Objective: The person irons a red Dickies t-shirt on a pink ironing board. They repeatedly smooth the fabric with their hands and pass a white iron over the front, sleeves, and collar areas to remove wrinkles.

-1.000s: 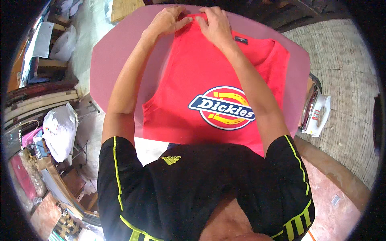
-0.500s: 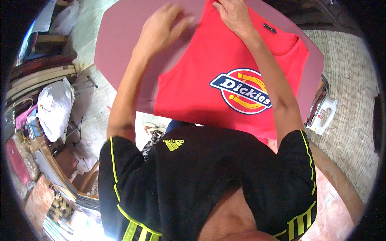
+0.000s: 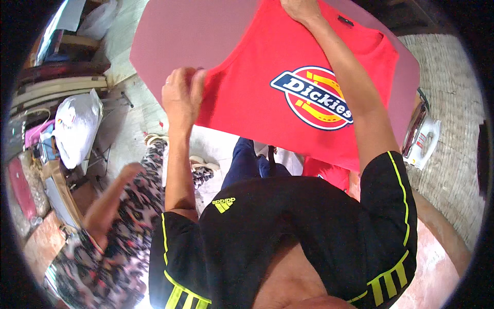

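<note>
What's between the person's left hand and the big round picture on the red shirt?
In the head view, only a plain stretch of the red shirt lies between the left hand and the round picture.

Shirt (image 3: 247, 87) on table (image 3: 185, 33); bag (image 3: 77, 129) left of table.

Matt cloth tank top (image 3: 247, 87), glossy plastic bag (image 3: 77, 129).

head: left fisheye of a worn pair | looks steeply down over the wearer's black shirt (image 3: 257, 216) | faces the pink table (image 3: 188, 38), close below | top edge crops the right hand (image 3: 302, 8) | distances near the dark, bent rim perhaps mislead
</note>
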Tool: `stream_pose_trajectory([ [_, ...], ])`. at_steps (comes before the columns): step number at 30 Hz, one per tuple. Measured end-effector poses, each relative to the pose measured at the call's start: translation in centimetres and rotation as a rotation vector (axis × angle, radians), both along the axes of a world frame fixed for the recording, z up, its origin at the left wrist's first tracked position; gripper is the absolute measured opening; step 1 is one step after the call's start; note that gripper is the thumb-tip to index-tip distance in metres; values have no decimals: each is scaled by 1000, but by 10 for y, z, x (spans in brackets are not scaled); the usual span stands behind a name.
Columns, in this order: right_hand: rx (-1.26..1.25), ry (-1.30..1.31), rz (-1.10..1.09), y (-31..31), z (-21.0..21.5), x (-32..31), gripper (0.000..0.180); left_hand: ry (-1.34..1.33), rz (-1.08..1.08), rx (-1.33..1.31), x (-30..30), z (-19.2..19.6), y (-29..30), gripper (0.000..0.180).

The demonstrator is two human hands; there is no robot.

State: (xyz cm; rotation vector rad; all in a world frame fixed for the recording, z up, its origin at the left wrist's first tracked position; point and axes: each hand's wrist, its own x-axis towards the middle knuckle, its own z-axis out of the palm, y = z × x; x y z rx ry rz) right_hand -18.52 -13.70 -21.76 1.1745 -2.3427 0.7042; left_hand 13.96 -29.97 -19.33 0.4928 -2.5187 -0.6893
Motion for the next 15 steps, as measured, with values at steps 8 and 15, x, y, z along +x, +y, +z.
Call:
stream_pose_trajectory([
  [8, 53, 19, 5, 0, -3, -6, 25, -137, 53, -41, 8, -19, 3, 28],
  [15, 78, -93, 54, 9, 11, -13, 33, -91, -208, -302, 40, -7, 70, 61],
])
